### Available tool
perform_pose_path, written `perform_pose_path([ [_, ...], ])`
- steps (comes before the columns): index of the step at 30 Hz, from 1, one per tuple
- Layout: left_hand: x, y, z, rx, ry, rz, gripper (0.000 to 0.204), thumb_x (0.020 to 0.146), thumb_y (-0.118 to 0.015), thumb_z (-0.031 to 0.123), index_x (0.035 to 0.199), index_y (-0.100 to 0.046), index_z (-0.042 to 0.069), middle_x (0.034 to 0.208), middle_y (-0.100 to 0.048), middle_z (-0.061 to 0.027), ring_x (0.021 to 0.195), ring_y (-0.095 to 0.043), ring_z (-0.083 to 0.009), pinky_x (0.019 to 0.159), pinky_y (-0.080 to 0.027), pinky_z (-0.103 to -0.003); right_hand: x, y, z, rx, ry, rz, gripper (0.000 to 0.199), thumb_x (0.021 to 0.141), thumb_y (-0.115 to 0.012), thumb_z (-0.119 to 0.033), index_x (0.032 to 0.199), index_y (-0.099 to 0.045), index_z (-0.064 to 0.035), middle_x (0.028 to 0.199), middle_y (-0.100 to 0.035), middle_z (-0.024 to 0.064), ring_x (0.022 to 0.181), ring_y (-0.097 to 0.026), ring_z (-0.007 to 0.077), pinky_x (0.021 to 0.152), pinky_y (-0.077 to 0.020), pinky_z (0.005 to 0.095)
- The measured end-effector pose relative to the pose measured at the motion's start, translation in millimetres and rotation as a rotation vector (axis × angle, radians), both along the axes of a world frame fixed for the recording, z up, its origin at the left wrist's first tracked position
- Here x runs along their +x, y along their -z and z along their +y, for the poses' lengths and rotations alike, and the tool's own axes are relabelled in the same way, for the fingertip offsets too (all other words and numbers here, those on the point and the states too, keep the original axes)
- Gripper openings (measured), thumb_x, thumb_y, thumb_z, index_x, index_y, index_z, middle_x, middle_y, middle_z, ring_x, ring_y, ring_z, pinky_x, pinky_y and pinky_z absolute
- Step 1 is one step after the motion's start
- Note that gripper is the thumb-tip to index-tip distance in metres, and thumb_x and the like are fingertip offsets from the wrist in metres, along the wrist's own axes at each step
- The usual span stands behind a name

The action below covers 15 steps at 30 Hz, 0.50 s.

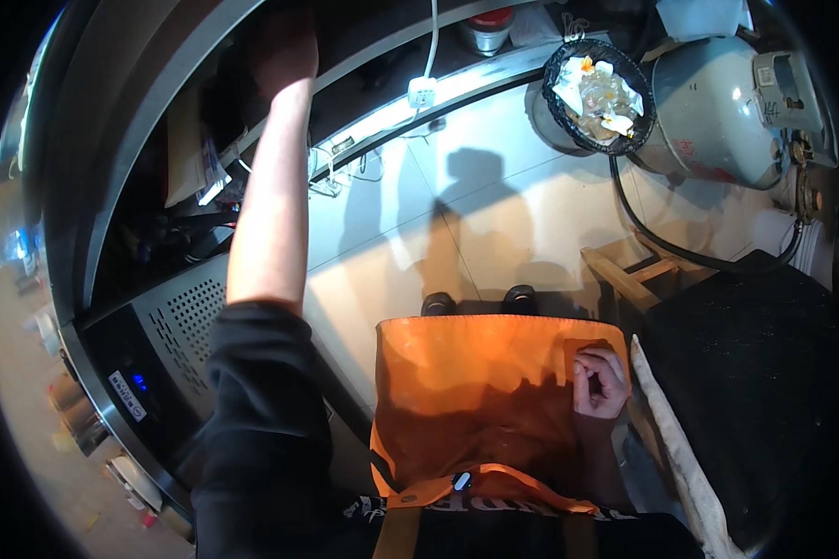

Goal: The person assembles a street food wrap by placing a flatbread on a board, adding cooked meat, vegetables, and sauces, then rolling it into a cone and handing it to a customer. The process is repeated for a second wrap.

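Observation:
My left arm stretches far forward, over the edge of a counter and into a dark shelf space. In the deep shade at the top, my left hand (287, 51) is mostly lost, and its fingers and anything they touch are hidden. My right hand (599, 383) is low in front of the orange apron (466, 373), near its right edge. Its fingers are curled in toward the thumb, and nothing shows between them. A darker orange patch lies on the apron just beside these fingers.
A black-lined bin (601, 98) holds crumpled tissues and plastic. Beside it, a grey gas cylinder (718, 107) trails a black hose (671, 247). A wooden stool (625, 279) stands right of my feet. A white power plug (421, 91) hangs by the shelf; a perforated metal panel (191, 321) lies left.

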<state>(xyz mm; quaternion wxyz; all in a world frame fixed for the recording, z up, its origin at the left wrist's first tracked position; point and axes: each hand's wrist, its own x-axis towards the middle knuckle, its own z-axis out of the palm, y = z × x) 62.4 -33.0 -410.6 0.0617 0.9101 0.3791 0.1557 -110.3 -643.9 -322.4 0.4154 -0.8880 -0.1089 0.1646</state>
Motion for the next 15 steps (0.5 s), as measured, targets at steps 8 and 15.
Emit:
perform_pose_path([
  [8,32,39,52,0.265,0.125,-0.069,0.063,0.112,-0.039,0.058,0.147,-0.062,0.012,0.151,-0.063,-0.0156,0.141,-0.056,-0.0386,0.117,-0.045,-0.056,-8,-7,-19,0.042,0.060,0.031,0.008,0.092,-0.074,0.004,0.098,-0.074,0.0001,0.102,-0.072,0.0115,0.082,-0.065,0.0216,0.074,-0.0532,0.0311],
  [15,-163,-91,-181,-1.160,-0.346,-0.624,0.011,0.098,-0.080,0.015,0.100,-0.076,0.006,0.087,-0.072,-0.0007,0.078,-0.063,-0.0113,0.073,-0.050,-0.028,-28,-69,48,0.362,0.172,0.351,0.008,0.098,-0.078,-0.005,0.099,-0.073,0.0023,0.096,-0.071,0.0071,0.079,-0.064,0.0111,0.070,-0.0514,0.0252],
])
